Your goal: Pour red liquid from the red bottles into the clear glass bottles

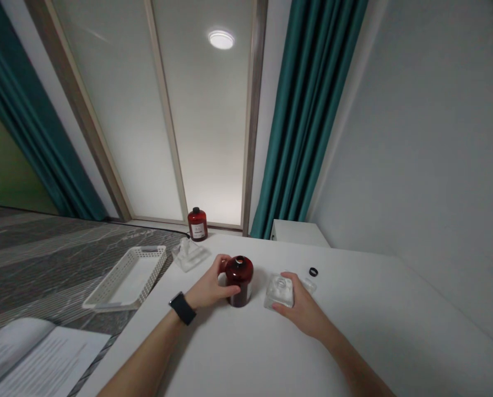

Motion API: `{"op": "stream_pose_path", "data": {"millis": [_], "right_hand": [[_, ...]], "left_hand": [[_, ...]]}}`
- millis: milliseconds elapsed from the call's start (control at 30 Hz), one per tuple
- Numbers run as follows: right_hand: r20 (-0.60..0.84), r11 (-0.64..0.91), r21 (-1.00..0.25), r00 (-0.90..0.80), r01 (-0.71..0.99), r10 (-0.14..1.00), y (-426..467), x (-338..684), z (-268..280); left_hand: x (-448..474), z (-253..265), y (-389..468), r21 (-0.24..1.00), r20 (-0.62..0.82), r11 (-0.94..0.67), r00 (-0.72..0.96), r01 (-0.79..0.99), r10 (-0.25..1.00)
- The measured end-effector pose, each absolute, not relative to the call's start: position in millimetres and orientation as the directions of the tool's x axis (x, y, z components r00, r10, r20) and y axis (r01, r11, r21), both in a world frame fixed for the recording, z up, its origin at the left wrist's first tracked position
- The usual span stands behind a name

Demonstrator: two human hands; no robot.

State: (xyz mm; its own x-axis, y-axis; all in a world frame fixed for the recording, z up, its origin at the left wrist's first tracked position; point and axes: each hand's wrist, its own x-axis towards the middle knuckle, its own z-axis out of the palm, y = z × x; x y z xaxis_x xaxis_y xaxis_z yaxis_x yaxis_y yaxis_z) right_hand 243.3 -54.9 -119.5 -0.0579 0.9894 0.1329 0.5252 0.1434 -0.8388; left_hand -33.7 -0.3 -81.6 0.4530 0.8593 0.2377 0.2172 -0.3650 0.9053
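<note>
In the head view, my left hand [216, 285] is wrapped round a dark amber bottle [240, 273] from its left side. The bottle stands upright on the white table [246, 353], and its neck has no cap on. To its right, my right hand [299, 309] grips a clear, square glass container [280, 290] between thumb and fingers. The container rests on the table or just above it; I cannot tell which. Beyond my right hand lie a small black ring [313, 272] and a clear flat piece [309, 285], partly hidden by the fingers.
A capped amber bottle [197, 227] with a white label stands at the table's far left corner. Near it sits a clear tissue box [191, 255]. Left of the table are a white perforated basket [92, 300] and an open book [60, 358]. A white cabinet [299, 233] stands behind.
</note>
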Motion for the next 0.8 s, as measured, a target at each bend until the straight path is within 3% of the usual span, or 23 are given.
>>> {"op": "stream_pose_path", "data": {"millis": [133, 300, 467, 800], "right_hand": [[0.154, 0.156, -0.828, -0.050, 0.539, 0.987, -55.0, 243.3, -120.8], [0.142, 0.151, -0.832, -0.059, 0.534, 0.988, -55.6, 243.0, -119.7], [0.124, 0.131, -0.836, -0.048, 0.532, 0.991, -56.4, 241.8, -116.4], [0.114, 0.128, -0.843, -0.060, 0.523, 0.992, -54.6, 243.2, -120.2]], "left_hand": [[-19.3, -88.4, -4.2, 0.913, 0.273, -0.350, 0.325, 0.209, 0.905], [-39.8, -77.8, 1.5, 0.898, 0.197, -0.374, 0.545, 0.234, 0.815], [-68.6, -69.8, 9.9, 0.895, 0.086, -0.348, 0.657, 0.280, 0.749], [-42.4, -81.4, 5.1, 0.869, 0.230, -0.457, 0.665, 0.188, 0.711]]}}
